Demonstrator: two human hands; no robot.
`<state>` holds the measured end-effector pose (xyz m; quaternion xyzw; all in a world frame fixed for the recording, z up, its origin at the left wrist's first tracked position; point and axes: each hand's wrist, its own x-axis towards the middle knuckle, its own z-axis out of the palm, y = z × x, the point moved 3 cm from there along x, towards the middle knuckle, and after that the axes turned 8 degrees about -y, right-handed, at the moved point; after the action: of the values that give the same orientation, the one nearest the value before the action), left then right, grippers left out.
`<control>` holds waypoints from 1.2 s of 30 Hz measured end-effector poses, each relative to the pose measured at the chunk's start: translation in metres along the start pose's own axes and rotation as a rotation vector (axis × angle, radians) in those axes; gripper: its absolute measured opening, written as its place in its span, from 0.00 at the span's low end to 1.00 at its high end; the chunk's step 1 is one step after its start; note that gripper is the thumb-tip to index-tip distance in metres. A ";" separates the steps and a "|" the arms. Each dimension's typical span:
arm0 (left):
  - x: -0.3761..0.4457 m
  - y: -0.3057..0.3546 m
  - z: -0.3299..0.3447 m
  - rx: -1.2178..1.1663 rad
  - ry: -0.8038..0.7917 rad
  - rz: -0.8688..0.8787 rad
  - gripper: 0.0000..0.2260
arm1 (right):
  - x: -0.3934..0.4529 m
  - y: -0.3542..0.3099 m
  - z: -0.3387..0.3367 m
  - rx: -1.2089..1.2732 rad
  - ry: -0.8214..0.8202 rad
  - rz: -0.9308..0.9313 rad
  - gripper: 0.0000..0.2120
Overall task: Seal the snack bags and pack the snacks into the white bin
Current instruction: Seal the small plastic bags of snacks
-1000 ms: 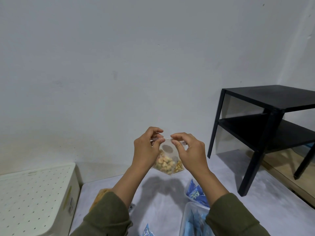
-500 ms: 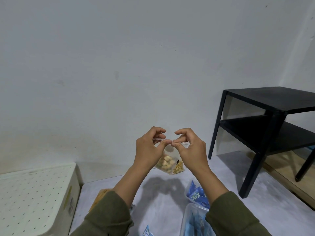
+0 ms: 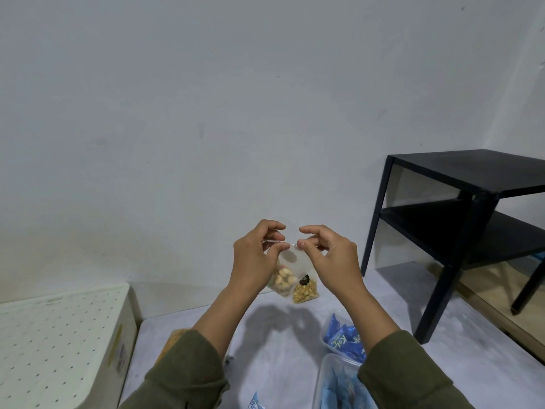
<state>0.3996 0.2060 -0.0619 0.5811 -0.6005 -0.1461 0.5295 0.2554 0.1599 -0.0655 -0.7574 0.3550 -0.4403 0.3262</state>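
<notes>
Both hands are raised in front of the pale wall, above the grey counter (image 3: pixel 265 349), holding one clear snack bag (image 3: pixel 290 271) between them by its top edge. The left hand (image 3: pixel 255 258) pinches the left part of the bag's top strip between thumb and curled fingers, and the right hand (image 3: pixel 333 261) pinches the right part the same way, its forefinger arched over the strip. The bag hangs down from the two grips, clear of the counter, with pale round snacks gathered in its lower left corner. Just right of those snacks, at the bag's lower right, a small packet of yellow kernels (image 3: pixel 306 292) shows with a dark label; whether it is inside the bag or behind it cannot be told. Below the bag and to its right, blue wrapped snacks (image 3: pixel 343 340) lie in a clear tray on the counter. Far to the left of the bag stands a white bin (image 3: pixel 59 349) with a dotted lid. To the right of the bag stands a black shelf unit (image 3: pixel 460 219).
</notes>
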 end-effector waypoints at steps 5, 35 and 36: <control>0.000 -0.004 0.000 -0.043 -0.021 -0.041 0.13 | 0.001 -0.002 0.002 -0.004 -0.058 -0.011 0.12; 0.006 -0.052 -0.033 -0.119 -0.024 0.004 0.10 | -0.006 0.012 0.063 -0.068 -0.037 0.071 0.15; 0.006 -0.056 -0.032 -0.081 -0.032 0.032 0.10 | -0.005 0.015 0.065 -0.062 -0.019 0.088 0.15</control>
<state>0.4573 0.1994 -0.0903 0.5472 -0.6118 -0.1711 0.5450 0.3085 0.1678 -0.1054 -0.7549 0.3986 -0.4070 0.3249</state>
